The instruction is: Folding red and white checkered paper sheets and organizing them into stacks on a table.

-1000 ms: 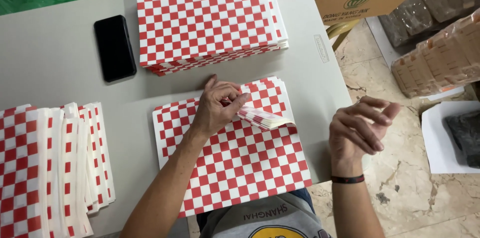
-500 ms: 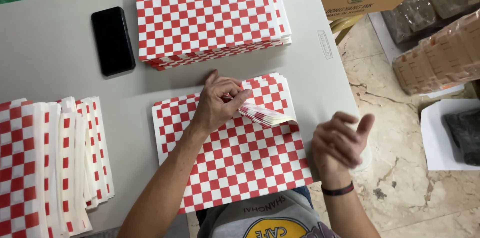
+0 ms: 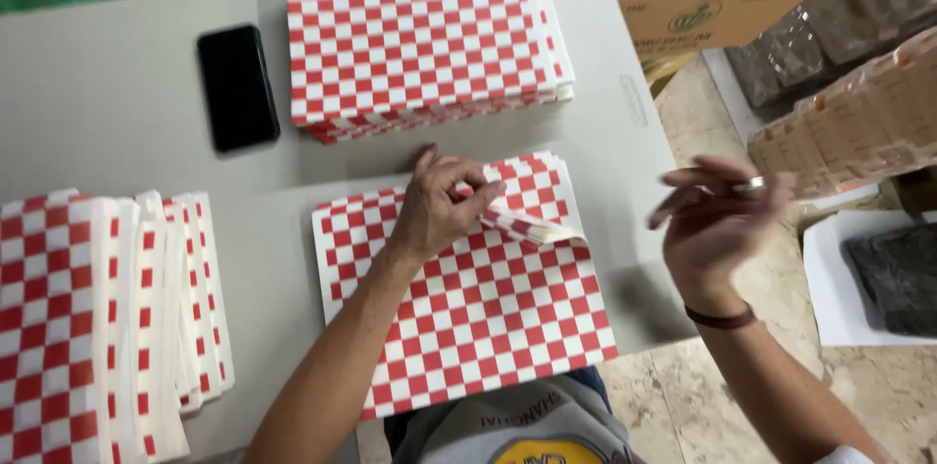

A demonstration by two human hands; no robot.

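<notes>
The left hand (image 3: 439,210) has its grip pinched on the lifted upper corner of the top checkered sheet (image 3: 468,298), which lies on the near edge of the grey counter (image 3: 107,122). The right hand (image 3: 717,220) hangs past the counter's right edge, fingers loosely spread, holding nothing. Beyond lie a taller stack of checkered paper (image 3: 420,30), a black phone (image 3: 237,86) and folded sheets (image 3: 98,318) at left.

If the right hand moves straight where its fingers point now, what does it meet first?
Probably the lifted corner of the checkered paper sheets, which the left hand pinches. The right hand points left toward it, though its height is unclear.
</notes>
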